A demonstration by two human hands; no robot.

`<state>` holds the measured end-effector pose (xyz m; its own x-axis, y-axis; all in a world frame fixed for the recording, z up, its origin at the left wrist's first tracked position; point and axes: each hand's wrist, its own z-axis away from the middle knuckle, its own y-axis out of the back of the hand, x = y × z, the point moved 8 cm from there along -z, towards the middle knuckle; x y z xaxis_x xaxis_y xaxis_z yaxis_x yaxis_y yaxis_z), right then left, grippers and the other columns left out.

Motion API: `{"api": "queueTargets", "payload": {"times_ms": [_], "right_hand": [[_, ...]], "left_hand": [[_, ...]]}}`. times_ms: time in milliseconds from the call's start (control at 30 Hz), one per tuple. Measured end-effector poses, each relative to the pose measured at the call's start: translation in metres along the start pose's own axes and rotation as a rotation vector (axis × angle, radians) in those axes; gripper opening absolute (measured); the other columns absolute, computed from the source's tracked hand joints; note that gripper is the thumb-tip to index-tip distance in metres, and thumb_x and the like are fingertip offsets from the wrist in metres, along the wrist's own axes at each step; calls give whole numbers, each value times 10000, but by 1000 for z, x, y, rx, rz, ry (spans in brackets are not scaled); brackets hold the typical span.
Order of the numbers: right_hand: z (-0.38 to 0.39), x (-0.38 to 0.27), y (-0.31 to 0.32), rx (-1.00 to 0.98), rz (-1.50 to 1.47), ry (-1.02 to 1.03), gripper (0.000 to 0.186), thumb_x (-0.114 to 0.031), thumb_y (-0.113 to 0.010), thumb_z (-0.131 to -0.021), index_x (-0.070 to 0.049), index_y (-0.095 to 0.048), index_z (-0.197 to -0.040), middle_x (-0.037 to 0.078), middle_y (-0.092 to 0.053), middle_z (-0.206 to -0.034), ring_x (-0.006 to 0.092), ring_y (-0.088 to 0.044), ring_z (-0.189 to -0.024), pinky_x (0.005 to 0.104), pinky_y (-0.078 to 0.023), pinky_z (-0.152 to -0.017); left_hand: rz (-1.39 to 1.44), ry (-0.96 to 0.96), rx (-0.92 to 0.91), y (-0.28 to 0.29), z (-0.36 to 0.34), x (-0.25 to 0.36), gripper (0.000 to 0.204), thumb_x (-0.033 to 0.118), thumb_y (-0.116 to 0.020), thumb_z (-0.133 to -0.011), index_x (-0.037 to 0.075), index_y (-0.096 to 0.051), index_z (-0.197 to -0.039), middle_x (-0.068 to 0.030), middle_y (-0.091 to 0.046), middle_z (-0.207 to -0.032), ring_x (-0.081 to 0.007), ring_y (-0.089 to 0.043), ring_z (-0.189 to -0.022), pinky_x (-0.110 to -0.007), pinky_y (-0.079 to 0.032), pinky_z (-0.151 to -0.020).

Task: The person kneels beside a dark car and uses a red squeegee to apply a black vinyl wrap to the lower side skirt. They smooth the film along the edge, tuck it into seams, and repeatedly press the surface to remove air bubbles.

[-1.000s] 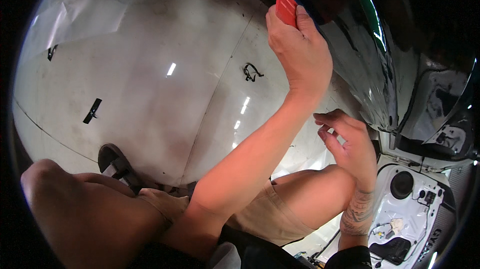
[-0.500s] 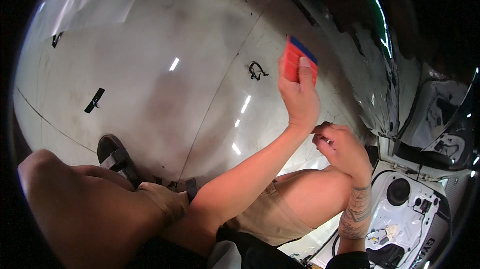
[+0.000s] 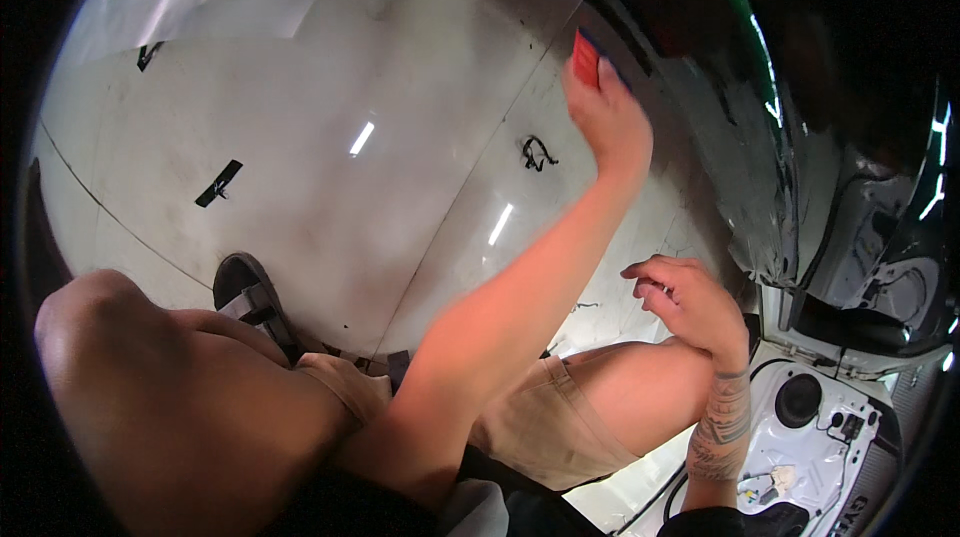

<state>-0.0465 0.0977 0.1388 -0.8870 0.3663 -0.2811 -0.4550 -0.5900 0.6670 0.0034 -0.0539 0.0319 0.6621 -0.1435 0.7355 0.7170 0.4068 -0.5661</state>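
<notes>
My left arm reaches up and across toward the car. A red squeegee (image 3: 586,59) with a dark blue edge is gripped in my left hand (image 3: 612,122), thumb laid over its flat face. The squeegee is close to the dark, glossy car panel (image 3: 690,67); whether it touches cannot be made out. My right wrist leans on my bent right knee (image 3: 640,387). My right hand (image 3: 690,305) hangs loose beyond it, fingers half bent and apart, with nothing visible in them.
On the pale floor lie a black strip (image 3: 219,183), a tangled black cord (image 3: 538,153) and another small black piece (image 3: 149,56). Clear plastic sheeting (image 3: 215,2) spreads at the far left. A stripped white door panel (image 3: 815,437) with a round black speaker (image 3: 798,400) stands at lower right.
My left hand has moved farther up and away with the squeegee, and its face is now turned more edge-on. My right hand stays at the knee. The view has shifted slightly.
</notes>
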Motion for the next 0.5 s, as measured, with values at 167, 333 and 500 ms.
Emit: {"api": "queueTargets", "payload": {"times_ms": [167, 333, 500], "right_hand": [[8, 6, 46, 589, -289, 105, 597, -255, -668, -836, -64, -464, -1363, 176, -598, -1205, 296, -604, -1059, 404, -500, -868], [-25, -51, 65, 613, -228, 526, 858, -342, -688, -861, -108, -182, -1513, 159, -459, -1383, 256, -530, -1186, 337, -520, -865], [-44, -28, 61, 539, -575, 334, 613, -143, -562, -937, -71, -280, -1476, 132, -522, -1345, 206, -554, -1161, 298, -509, -844]], "left_hand": [[136, 114, -220, 16, 70, 21, 439, 8, -474, -872, -12, -418, -1308, -154, -478, -1184, -244, -494, -1078, -345, -401, -955], [181, -152, -797, -6, 89, 58, 648, 9, -494, -731, 20, -374, -1367, -143, -339, -1382, -264, -389, -1249, -379, -317, -1072], [315, 233, -851, 3, -8, 16, 531, 53, -558, -789, 5, -474, -1311, -101, -465, -1316, -245, -462, -1223, -413, -346, -1050]]}}
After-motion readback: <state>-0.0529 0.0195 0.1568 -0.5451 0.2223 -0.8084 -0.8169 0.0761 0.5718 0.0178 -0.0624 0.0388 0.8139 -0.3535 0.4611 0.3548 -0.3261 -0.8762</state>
